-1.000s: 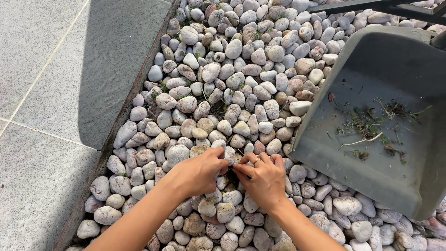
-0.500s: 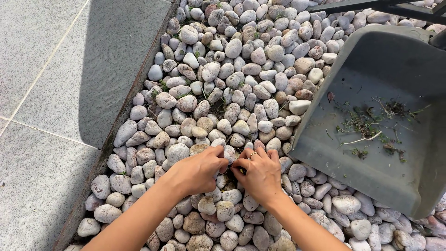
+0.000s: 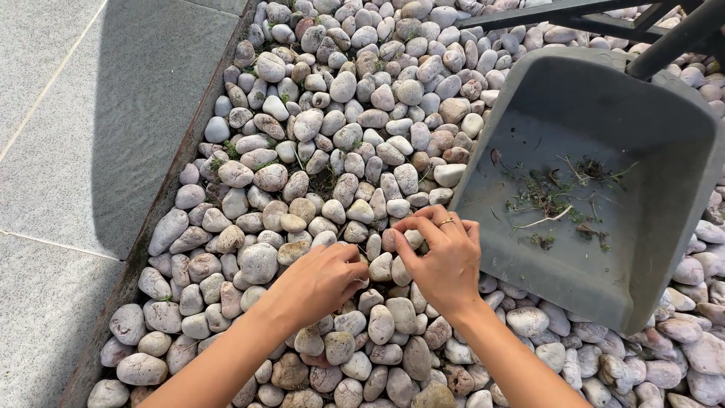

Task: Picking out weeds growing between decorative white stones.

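The left hand (image 3: 321,281) rests curled on the pebbles (image 3: 355,136), fingertips pinched down into a gap, what they grip hidden; the right hand (image 3: 442,257), beside it, closes thumb and forefinger on a pale pebble (image 3: 413,239); right of that hand lies a grey dustpan (image 3: 664,249) holding weed scraps (image 3: 559,196).

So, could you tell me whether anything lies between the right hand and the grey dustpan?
Nothing visible does. The right hand is over the pebbles, and only low pebbles lie between it and the open lip of the grey dustpan.
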